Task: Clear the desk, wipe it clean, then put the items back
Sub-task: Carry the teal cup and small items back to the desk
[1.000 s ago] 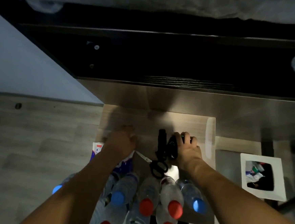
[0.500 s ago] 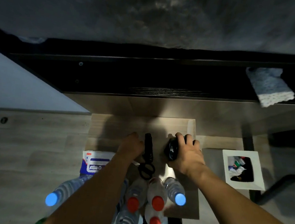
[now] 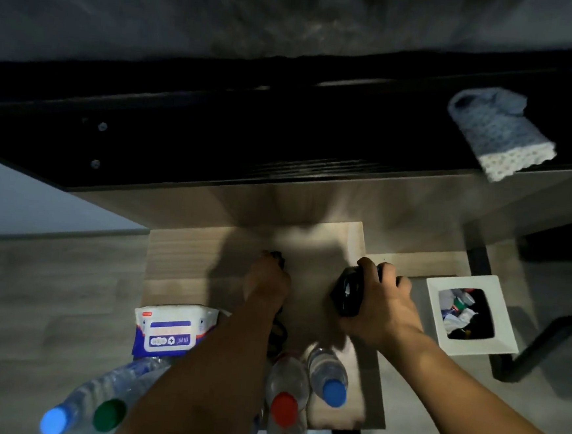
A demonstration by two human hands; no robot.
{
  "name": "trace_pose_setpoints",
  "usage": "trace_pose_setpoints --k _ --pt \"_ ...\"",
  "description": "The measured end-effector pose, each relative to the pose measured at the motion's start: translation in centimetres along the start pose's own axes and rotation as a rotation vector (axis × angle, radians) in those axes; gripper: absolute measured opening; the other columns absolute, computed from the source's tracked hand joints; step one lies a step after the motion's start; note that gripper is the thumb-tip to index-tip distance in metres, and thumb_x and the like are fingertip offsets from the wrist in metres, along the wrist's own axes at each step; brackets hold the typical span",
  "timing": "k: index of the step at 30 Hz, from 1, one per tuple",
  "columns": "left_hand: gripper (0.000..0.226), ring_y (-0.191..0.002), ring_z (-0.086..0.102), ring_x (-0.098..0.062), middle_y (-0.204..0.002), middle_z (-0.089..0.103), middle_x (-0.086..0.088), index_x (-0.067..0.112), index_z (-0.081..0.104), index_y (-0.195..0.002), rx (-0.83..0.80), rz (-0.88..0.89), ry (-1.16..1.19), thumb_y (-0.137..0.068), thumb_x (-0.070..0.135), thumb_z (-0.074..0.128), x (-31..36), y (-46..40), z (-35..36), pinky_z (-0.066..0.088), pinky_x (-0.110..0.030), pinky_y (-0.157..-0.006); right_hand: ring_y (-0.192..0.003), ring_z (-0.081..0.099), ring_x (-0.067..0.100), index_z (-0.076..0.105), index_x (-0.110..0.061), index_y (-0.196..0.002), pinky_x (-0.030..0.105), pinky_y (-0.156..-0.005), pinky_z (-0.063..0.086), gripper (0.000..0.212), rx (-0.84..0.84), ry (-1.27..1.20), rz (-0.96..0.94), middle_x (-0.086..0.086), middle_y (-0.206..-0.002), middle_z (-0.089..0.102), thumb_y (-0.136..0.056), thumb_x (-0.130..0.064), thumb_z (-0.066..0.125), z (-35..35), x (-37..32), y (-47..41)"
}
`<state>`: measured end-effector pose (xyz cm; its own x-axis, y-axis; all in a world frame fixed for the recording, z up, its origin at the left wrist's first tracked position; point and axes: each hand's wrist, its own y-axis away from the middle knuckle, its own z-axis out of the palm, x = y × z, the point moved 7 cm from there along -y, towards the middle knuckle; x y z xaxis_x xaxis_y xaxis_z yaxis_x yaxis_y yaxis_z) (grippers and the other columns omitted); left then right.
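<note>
Your right hand [image 3: 382, 306] fingers are clamping a black object [image 3: 349, 292]; your left hand [image 3: 267, 282] fingers are gripping scissors [image 3: 277, 332] above the stool [image 3: 185, 263].

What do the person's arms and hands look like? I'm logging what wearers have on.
Both forearms are bare as far as the frame shows: no sleeves, gloves, watch or bands visible. The left hand and right hand show no rings, though the light is dim.

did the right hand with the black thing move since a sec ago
Yes. The right hand, gripping the black object, has shifted right: it was over the small wooden table, and now reaches past its right edge, nearer the white bin.
</note>
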<state>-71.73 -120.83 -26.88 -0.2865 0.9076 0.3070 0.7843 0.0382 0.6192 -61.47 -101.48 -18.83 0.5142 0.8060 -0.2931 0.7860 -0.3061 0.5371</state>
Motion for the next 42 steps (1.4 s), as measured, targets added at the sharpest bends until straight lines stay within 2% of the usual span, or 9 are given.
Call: trace_pose_setpoints --k 4,7,10,15,19,26,31,37,42 --pt "0.039 -0.111 0.059 -0.035 -0.121 0.062 -0.016 0.01 0.046 -0.13 0.034 0.173 -0.112 -0.096 0.03 0.05 3.3 5.6 -4.5 0.048 -0.038 -0.085 -0.113 0.038 0.032 0.023 -0.027 -0.14 0.039 -0.087 0.044 0.1 0.053 -0.031 0.016 0.004 -0.129 0.035 -0.059 -0.049 0.077 -4.9 -0.9 3.8" --pt "0.032 -0.101 0.061 -0.034 -0.111 0.063 -0.013 0.015 0.048 -0.118 0.076 0.283 -0.073 -0.091 0.03 0.055 5.8 11.2 -8.0 0.049 -0.038 -0.08 -0.117 0.037 0.033 0.02 -0.024 -0.144 0.041 -0.091 0.043 0.104 0.099 -0.072 0.047 0.006 -0.132 0.033 -0.063 -0.052 0.077 -9.3 -1.6 7.9" --pt "0.034 -0.102 0.061 -0.034 -0.112 0.062 -0.012 0.014 0.047 -0.121 0.106 0.416 -0.096 -0.092 0.03 0.055 8.3 16.4 -10.1 0.048 -0.037 -0.082 -0.12 0.034 0.034 0.016 -0.025 -0.145 0.043 -0.095 0.042 0.104 0.17 -0.092 0.105 0.007 -0.133 0.03 -0.064 -0.054 0.075 -13.1 -1.2 12.5" --pt "0.026 -0.102 0.061 -0.033 -0.111 0.062 -0.011 0.014 0.047 -0.112 0.106 0.714 -0.185 -0.091 0.027 0.057 14.5 23.3 -10.6 0.05 -0.04 -0.085 -0.121 0.033 0.033 0.015 -0.027 -0.143 0.042 -0.095 0.044 0.109 0.305 -0.135 0.25 0.006 -0.134 0.029 -0.058 -0.056 0.077 -16.4 2.9 19.5" --pt "0.027 -0.101 0.061 -0.032 -0.112 0.059 -0.01 0.014 0.045 -0.114 0.121 0.923 -0.314 -0.093 0.029 0.056 19.5 29.5 -8.9 0.046 -0.039 -0.085 -0.122 0.033 0.032 0.016 -0.028 -0.144 0.041 -0.092 0.045 0.107 0.383 -0.215 0.386 0.005 -0.135 0.03 -0.059 -0.053 0.076 -18.0 8.4 25.7" --pt "0.022 -0.093 0.06 -0.027 -0.105 0.056 -0.006 0.017 0.045 -0.11 0.088 1.327 -0.525 -0.094 0.031 0.052 28.6 43.0 0.3 0.048 -0.039 -0.073 -0.119 0.032 0.03 0.015 -0.029 -0.146 0.04 -0.091 0.046 0.108 0.572 -0.381 0.632 0.004 -0.134 0.029 -0.061 -0.053 0.076 -19.9 21.8 38.3" --pt "0.021 -0.091 0.059 -0.024 -0.103 0.056 -0.002 0.02 0.046 -0.11 -0.001 1.551 -0.584 -0.094 0.031 0.054 33.7 55.0 10.6 0.052 -0.039 -0.074 -0.118 0.034 0.03 0.016 -0.028 -0.146 0.038 -0.091 0.045 0.108 0.674 -0.419 0.814 0.004 -0.132 0.03 -0.061 -0.054 0.077 -19.4 33.2 48.4" --pt "0.024 -0.104 0.057 -0.026 -0.112 0.056 -0.004 0.02 0.045 -0.117 -0.06 1.712 -0.712 -0.096 0.03 0.051 37.3 66.0 22.4 0.051 -0.04 -0.08 -0.117 0.033 0.03 0.017 -0.027 -0.145 0.037 -0.088 0.047 0.106 0.705 -0.476 0.925 0.004 -0.13 0.03 -0.061 -0.051 0.077 -16.9 45.0 56.7" --pt "0.024 -0.102 0.057 -0.023 -0.112 0.056 -0.002 0.022 0.044 -0.119 -0.099 1.767 -0.798 -0.096 0.026 0.051 41.7 70.5 29.3 0.052 -0.039 -0.08 -0.12 0.033 0.031 0.017 -0.027 -0.145 0.038 -0.094 0.045 0.107 0.677 -0.561 0.986 0.004 -0.131 0.031 -0.061 -0.051 0.078 -16.3 53.4 59.3"
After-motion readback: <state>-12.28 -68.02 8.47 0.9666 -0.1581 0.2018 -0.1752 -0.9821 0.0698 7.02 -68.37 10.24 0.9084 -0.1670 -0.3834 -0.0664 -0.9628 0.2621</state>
